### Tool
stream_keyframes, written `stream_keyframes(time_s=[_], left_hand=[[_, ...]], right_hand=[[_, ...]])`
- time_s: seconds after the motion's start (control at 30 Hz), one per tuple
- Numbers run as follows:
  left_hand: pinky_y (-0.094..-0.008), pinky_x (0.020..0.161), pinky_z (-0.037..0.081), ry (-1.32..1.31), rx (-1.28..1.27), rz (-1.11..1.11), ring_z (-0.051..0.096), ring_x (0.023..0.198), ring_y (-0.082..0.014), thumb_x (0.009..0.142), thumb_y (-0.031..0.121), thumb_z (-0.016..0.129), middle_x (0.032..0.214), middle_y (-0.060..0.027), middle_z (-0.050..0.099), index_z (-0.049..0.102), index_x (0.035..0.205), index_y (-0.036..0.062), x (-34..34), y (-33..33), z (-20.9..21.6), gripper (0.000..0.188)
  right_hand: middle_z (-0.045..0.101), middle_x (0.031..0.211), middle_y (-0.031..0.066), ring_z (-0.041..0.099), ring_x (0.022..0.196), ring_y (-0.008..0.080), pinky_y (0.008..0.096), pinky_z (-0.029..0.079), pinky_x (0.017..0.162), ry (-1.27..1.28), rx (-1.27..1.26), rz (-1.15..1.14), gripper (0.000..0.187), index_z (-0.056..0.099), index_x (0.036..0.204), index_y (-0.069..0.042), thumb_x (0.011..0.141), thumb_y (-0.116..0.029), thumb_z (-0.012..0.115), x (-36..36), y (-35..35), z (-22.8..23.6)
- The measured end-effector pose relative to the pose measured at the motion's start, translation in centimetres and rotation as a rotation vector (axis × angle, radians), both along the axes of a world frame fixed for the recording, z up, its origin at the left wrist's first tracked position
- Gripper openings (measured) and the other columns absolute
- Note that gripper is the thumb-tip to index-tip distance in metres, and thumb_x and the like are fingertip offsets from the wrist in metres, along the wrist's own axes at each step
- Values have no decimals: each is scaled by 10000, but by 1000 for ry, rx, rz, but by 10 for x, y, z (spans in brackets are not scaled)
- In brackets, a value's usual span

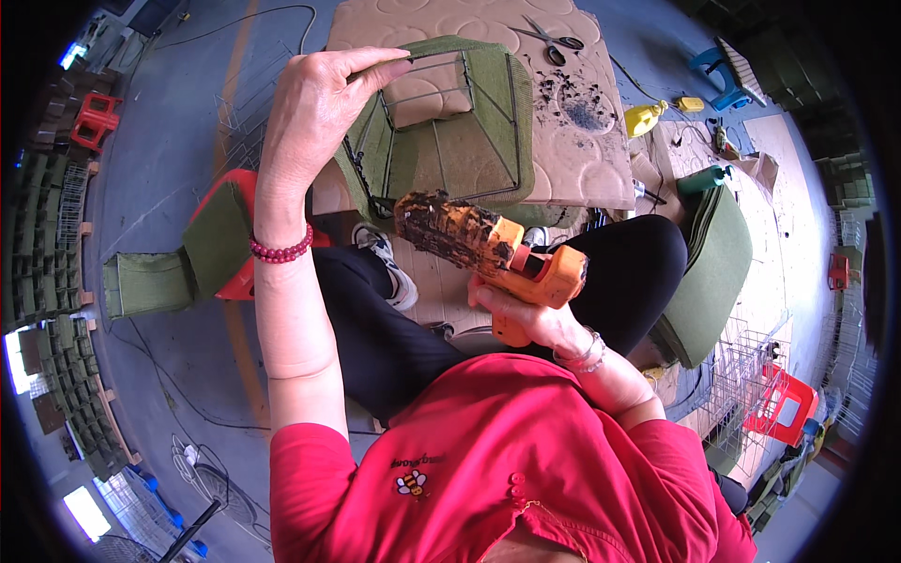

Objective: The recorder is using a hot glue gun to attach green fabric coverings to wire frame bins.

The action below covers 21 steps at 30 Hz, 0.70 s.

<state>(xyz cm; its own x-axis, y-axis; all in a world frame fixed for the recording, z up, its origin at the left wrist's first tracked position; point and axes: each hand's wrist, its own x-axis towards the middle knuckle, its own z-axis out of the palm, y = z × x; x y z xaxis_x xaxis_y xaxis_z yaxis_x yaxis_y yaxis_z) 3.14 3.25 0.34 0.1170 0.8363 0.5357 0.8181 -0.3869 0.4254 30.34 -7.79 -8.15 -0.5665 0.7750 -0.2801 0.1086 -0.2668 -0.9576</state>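
Observation:
In front of me, at the near edge of the cardboard-covered table [601, 178], a piece of green fabric with a dark wire frame [511, 141] stands tilted, its inner side showing. My left hand [324, 103] reaches up to its upper left rim and pinches there with thumb and forefinger. My right hand [526, 314], over my lap, is wrapped round the grip of an orange pistol-shaped tool [549, 272]. Blackened, ragged wrapping covers the tool's front part, which points left toward the lower edge of the green piece. A gap separates the two.
Black-handled scissors [554, 42] and dark scraps [582, 108] lie on the table. Stacked green fabric panels [709, 281] sit at my right, near a yellow bottle [645, 118] and wire racks [741, 385]. More green fabric [216, 239] rests on a red stool [242, 281] at left.

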Motion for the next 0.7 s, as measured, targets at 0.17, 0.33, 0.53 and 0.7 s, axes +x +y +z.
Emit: stream_keyframes(time_s=[0.17, 0.33, 0.53, 0.7], left_hand=[[-276, 537, 441, 33, -45, 28, 467, 574, -52, 885, 200, 746, 776, -173, 700, 771, 1077, 102, 0, -2, 2, 217], [-272, 542, 446, 23, -60, 26, 499, 577, -49, 887, 201, 744, 832, -154, 735, 772, 1079, 108, -1, -2, 1, 215], [-266, 531, 431, 44, -51, 14, 478, 565, -51, 884, 201, 747, 812, -143, 734, 771, 1084, 112, 4, -6, 2, 221], [-264, 523, 407, 42, -120, 20, 427, 567, -64, 883, 162, 745, 741, -130, 698, 768, 1089, 102, 8, -15, 6, 216]], right_hand=[[633, 877, -31, 575, 828, 79, 257, 464, 752, 39, 59, -9, 76, 661, 974, -101, 927, -153, 690, -4, 4, 3], [644, 899, -28, 585, 846, 78, 258, 472, 759, 7, -45, 15, 81, 663, 983, -105, 922, -146, 697, 4, 2, 0], [686, 972, 26, 607, 852, 94, 272, 504, 722, -117, -12, 47, 372, 656, 1173, -79, 874, -264, 778, 15, -1, -6], [691, 1013, 74, 654, 925, 163, 321, 529, 818, -152, -11, 39, 390, 654, 1169, -51, 872, -272, 776, 21, -2, 8]])
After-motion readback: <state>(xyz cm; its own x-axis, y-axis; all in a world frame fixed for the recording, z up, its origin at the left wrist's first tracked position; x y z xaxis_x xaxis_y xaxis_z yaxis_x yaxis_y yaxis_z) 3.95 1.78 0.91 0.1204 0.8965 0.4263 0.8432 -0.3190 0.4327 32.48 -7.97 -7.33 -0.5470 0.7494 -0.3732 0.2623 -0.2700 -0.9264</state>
